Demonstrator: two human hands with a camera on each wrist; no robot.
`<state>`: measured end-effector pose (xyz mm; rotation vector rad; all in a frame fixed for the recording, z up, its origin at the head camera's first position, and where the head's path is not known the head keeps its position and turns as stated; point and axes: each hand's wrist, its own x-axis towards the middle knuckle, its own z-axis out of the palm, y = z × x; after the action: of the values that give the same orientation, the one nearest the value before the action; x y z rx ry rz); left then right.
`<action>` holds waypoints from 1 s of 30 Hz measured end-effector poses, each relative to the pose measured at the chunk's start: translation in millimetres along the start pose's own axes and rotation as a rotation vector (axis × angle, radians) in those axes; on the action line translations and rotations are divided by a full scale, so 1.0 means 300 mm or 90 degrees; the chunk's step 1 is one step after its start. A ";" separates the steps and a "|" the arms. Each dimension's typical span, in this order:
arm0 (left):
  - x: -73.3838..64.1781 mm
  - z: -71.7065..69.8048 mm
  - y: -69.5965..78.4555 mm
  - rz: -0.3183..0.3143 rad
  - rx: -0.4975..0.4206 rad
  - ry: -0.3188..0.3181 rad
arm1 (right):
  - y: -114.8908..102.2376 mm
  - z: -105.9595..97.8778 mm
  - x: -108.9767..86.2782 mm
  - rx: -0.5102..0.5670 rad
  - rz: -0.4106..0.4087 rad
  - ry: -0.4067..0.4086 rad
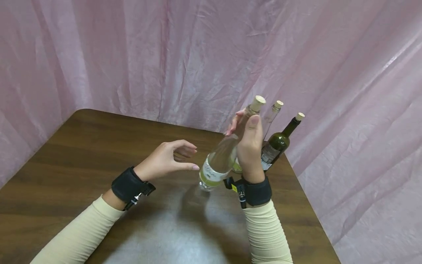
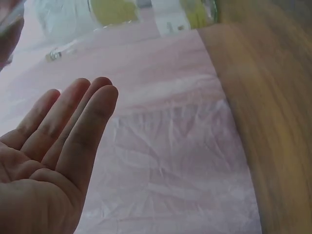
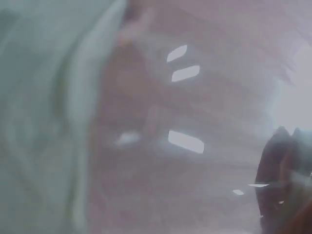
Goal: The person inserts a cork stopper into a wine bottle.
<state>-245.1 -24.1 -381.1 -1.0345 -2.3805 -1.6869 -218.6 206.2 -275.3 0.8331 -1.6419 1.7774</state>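
Note:
My right hand (image 1: 249, 154) grips a clear glass bottle (image 1: 215, 165) by its upper part, thumb along the neck. A pale cork (image 1: 258, 102) sits in its mouth, and a white and yellow-green label (image 1: 211, 172) wraps its lower body. The bottle leans, top to the right; whether its base touches the table, I cannot tell. My left hand (image 1: 168, 157) is left of the base, fingers relaxed, holding nothing. In the left wrist view, the left palm (image 2: 39, 195) and straight fingers show below the bottle (image 2: 117, 14). Blurred glass (image 3: 146, 97) fills most of the right wrist view.
Behind the right hand stand a dark green corked bottle (image 1: 277, 143) and another clear corked bottle (image 1: 271, 117), partly hidden. The brown wooden table (image 1: 82, 154) ends at a pink curtain (image 1: 197, 66) at the back and right. Black straps (image 1: 258, 190) circle both wrists.

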 end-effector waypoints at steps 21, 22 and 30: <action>0.008 -0.053 -0.117 -0.059 0.059 0.027 | 0.003 -0.629 -0.084 -0.260 0.065 0.333; 0.008 -0.053 -0.127 -0.064 0.067 0.028 | 0.009 -0.641 -0.093 -0.266 0.071 0.344; 0.005 -0.066 -0.182 -0.100 0.108 0.037 | 0.069 -0.690 -0.114 -0.318 0.052 0.347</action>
<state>-282.3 -50.2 -417.3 -0.7832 -2.5732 -1.5011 -225.3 410.8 -325.2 0.0454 -1.6358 1.3773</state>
